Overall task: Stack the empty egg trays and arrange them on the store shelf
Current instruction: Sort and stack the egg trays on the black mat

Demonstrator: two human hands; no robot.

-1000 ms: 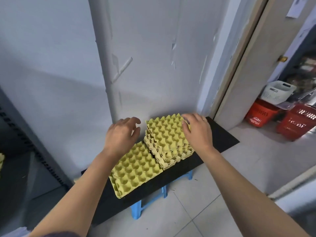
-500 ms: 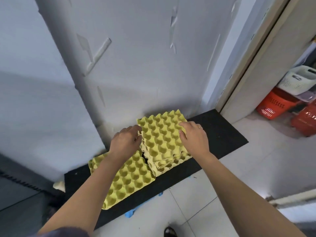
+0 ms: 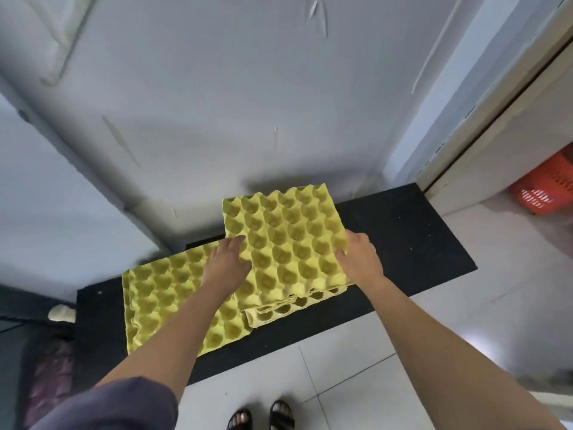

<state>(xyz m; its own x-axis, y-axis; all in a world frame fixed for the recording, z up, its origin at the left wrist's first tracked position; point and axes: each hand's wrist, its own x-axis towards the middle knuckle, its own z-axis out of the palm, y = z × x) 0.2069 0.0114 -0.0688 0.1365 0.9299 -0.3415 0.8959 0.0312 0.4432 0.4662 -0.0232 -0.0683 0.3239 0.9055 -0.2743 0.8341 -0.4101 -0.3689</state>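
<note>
A stack of yellow egg trays [image 3: 288,246] rests on a black board [image 3: 403,243] against the grey wall. My left hand [image 3: 224,266] grips the stack's left edge, fingers curled over it. My right hand [image 3: 359,259] grips the right edge, fingers under the top tray's rim. The upper trays look slightly lifted or shifted off a lower tray [image 3: 279,311] that pokes out at the front. A single yellow egg tray [image 3: 164,293] lies flat to the left, partly under my left forearm.
The grey wall [image 3: 248,103] stands close behind the board. A door frame [image 3: 496,103] rises at the right, with an orange basket [image 3: 545,190] beyond it. White floor tiles [image 3: 341,383] and my sandalled feet [image 3: 263,418] are below.
The camera has tilted down and closer. Both hands have closed in on the stack's sides, and the upper trays have shifted relative to the lowest one.
</note>
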